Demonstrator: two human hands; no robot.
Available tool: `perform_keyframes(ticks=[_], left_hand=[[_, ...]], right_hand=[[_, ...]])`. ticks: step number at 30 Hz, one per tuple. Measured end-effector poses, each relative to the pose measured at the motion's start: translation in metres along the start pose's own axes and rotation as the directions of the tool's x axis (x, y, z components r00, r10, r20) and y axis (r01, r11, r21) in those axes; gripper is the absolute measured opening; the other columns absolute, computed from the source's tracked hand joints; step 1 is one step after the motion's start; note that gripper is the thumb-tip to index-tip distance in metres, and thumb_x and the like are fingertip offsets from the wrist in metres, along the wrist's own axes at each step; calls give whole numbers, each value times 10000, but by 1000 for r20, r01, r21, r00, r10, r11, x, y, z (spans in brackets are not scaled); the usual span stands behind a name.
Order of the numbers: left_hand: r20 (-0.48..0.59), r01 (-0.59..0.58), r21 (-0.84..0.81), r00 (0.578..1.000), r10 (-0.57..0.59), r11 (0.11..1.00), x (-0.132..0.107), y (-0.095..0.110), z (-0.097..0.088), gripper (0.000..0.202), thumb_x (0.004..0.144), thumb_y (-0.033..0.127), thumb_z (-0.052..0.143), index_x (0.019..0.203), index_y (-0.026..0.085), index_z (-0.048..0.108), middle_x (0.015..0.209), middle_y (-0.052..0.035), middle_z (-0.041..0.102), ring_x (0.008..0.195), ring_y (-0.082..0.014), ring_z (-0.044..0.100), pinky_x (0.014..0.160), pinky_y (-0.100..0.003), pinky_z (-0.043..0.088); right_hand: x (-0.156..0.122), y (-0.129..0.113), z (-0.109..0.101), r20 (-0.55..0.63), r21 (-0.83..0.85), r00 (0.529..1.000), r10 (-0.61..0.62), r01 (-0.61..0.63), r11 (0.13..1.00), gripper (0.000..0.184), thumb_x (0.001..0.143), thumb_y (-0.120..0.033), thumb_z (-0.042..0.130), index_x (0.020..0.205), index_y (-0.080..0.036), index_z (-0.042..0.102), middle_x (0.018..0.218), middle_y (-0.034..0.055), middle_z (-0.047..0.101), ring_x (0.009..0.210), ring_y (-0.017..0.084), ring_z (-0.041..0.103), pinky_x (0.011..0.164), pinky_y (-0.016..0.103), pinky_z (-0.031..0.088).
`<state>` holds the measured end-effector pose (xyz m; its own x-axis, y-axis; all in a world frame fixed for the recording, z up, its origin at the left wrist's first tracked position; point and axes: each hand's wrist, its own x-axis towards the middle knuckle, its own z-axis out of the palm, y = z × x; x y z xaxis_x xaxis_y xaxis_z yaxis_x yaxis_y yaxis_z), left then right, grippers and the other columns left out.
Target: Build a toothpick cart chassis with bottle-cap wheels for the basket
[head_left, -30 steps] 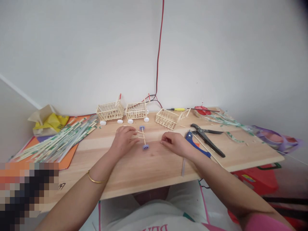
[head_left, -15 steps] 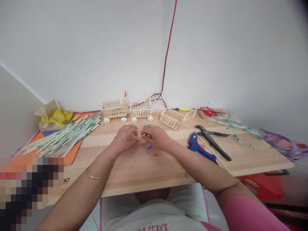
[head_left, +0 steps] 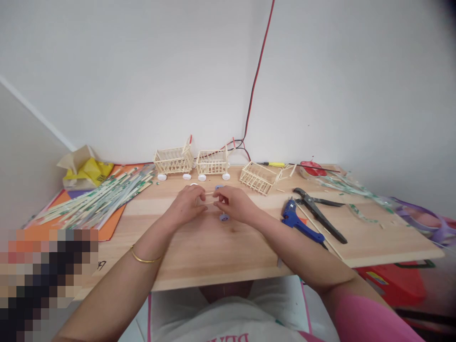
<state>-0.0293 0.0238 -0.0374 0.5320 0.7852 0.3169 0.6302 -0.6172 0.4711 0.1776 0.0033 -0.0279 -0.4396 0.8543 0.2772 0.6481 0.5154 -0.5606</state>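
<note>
My left hand (head_left: 185, 205) and my right hand (head_left: 235, 203) face each other above the table's middle, fingers curled in a pinch. Two thin wooden sticks (head_left: 210, 203) run between their fingertips, one behind the other. A bluish wheel (head_left: 223, 217) shows below my right fingers and another bluish wheel (head_left: 219, 187) behind them. A white wheel edge (head_left: 193, 184) peeks out behind my left hand. My fingers hide how sticks and wheels join. Just beyond stand two small wooden-stick shopping carts (head_left: 174, 161) with white wheels; a third stick cart (head_left: 259, 177) lies tilted, no wheels visible.
Right of my hands lie a blue glue gun (head_left: 299, 223), black-handled cutters (head_left: 320, 216) and a long stick (head_left: 333, 244). Bundled sticks (head_left: 103, 199) cover an orange sheet at left, near a yellow bag (head_left: 89, 173). Clear-green wrapping (head_left: 363, 187) and a red container (head_left: 312, 168) sit at right.
The whole view has shifted slightly, so things appear a little further right. My hands keep nearly the same pinch, with the sticks between them showing more clearly.
</note>
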Motion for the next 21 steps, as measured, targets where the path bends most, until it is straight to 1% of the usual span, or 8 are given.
perform_keyframes(ticks=[2,3,6,9,14,18,21], left_hand=[[-6,1,0,1000,-1,1000,0,-1,1,144,693,150,629,770,212,525,1001,-63,640,986,-241,571,870,-402,453],[-9,-1,-1,1000,1,1000,0,-2,1,139,695,147,623,770,214,526,989,-59,642,973,-237,573,863,-398,455],[-12,-11,0,1000,11,1000,0,-3,3,126,698,148,611,766,215,530,952,-46,649,938,-228,578,843,-391,460],[-9,-14,3,1000,14,1000,0,-2,2,121,705,152,613,766,214,530,949,-46,657,944,-233,576,837,-395,460],[-5,-3,-18,1000,2,1000,0,2,0,119,699,151,613,766,211,535,947,-53,654,945,-238,572,842,-395,459],[-23,-8,-26,1000,8,1000,-1,3,-1,110,696,151,600,768,213,545,934,-47,650,924,-228,575,821,-380,465],[-23,-12,-31,1000,11,999,-1,3,-1,120,696,152,617,777,210,549,945,-51,648,929,-225,581,823,-374,468]], right_hand=[[1,1,-1,-6,-2,999,31,-31,1000,259,782,-169,648,1035,-126,617,770,1,592,632,102,491,635,224,370],[2,2,-1,-3,-7,999,36,-36,999,277,784,-179,651,1053,-125,613,774,3,596,637,104,493,637,226,372],[4,4,1,20,-18,999,34,-34,999,256,799,-198,644,1048,-140,621,777,6,604,652,108,504,650,232,377],[4,6,2,32,-17,999,37,-36,999,250,806,-211,638,1048,-149,624,775,6,611,651,109,506,648,232,375],[4,6,1,31,17,999,39,-40,999,290,799,-214,641,1080,-146,612,787,2,609,645,102,506,645,226,379],[3,6,2,37,21,998,46,-46,999,304,790,-222,653,1081,-142,610,786,-1,605,632,97,500,632,224,377],[3,7,0,29,36,999,34,-35,999,299,793,-258,660,1068,-147,617,790,-2,606,635,98,505,624,223,375]])
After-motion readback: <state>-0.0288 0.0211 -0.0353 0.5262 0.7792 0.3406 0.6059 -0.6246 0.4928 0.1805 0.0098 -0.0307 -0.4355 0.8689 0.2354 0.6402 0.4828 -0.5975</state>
